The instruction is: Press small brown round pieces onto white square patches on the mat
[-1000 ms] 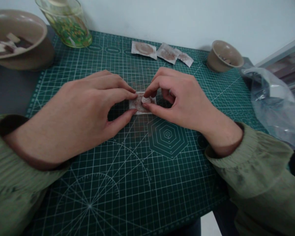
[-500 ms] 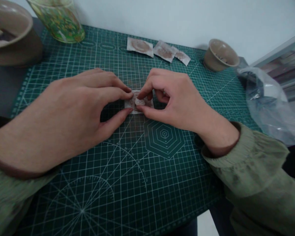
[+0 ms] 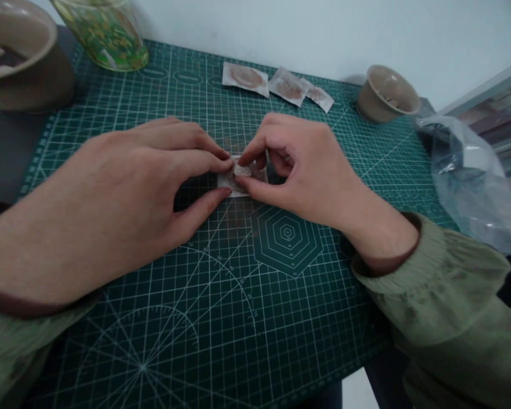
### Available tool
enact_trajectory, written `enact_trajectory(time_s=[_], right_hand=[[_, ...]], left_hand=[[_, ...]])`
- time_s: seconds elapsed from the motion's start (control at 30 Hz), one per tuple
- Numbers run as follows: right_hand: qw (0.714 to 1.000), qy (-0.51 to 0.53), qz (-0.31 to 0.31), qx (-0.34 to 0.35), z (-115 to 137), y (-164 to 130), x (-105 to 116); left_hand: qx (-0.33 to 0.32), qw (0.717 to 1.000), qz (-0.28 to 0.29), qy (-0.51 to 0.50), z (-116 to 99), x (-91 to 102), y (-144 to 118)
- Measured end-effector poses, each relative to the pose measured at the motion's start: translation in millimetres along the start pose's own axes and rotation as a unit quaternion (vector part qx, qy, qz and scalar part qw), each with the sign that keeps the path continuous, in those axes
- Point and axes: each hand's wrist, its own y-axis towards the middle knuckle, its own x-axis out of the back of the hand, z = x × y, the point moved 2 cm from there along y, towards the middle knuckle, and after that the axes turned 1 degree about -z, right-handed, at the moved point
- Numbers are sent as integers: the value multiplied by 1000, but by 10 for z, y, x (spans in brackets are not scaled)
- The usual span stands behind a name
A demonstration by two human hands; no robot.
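A small clear packet (image 3: 234, 182) with a brown round patch inside lies on the green cutting mat (image 3: 221, 295) at the middle. My left hand (image 3: 123, 187) pinches the packet's left edge between thumb and forefinger. My right hand (image 3: 302, 170) pinches a small pale round piece (image 3: 242, 170) at the packet's top, thumb below and forefinger above. Both hands rest on the mat, and most of the packet is hidden under the fingertips.
Three similar packets (image 3: 276, 85) lie in a row at the mat's far edge. A small beige cup (image 3: 385, 94) stands far right, a large beige bowl (image 3: 21, 62) far left, beside a green patterned glass jar (image 3: 104, 34). A crumpled clear plastic bag (image 3: 472, 176) lies at the right.
The camera view has shifted slightly. My right fingers have closed tighter on the small round piece at the packet's top. The left hand keeps its pinch.
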Motion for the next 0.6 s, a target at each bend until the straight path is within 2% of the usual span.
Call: enact_trajectory(time_s=[0.1,0.23,0.4,0.53,0.6], right_hand=[[999,23,30,5,-13,-9,-1],[1000,-3,-13,10,-34,6,5],[999,23,32,12,-1,1,-20],[1000,-12,-4,-21,9,3,5],[1000,-7,7,-14,16,12,-8]], left_hand=[[-6,1000,-8,6,1,12,-3],[-20,999,-7,31,-36,22,-1],[-25,999,-15,34,-45,11,19],[-28,999,-19,33,-30,5,19],[-24,999,-25,35,-17,3,9]])
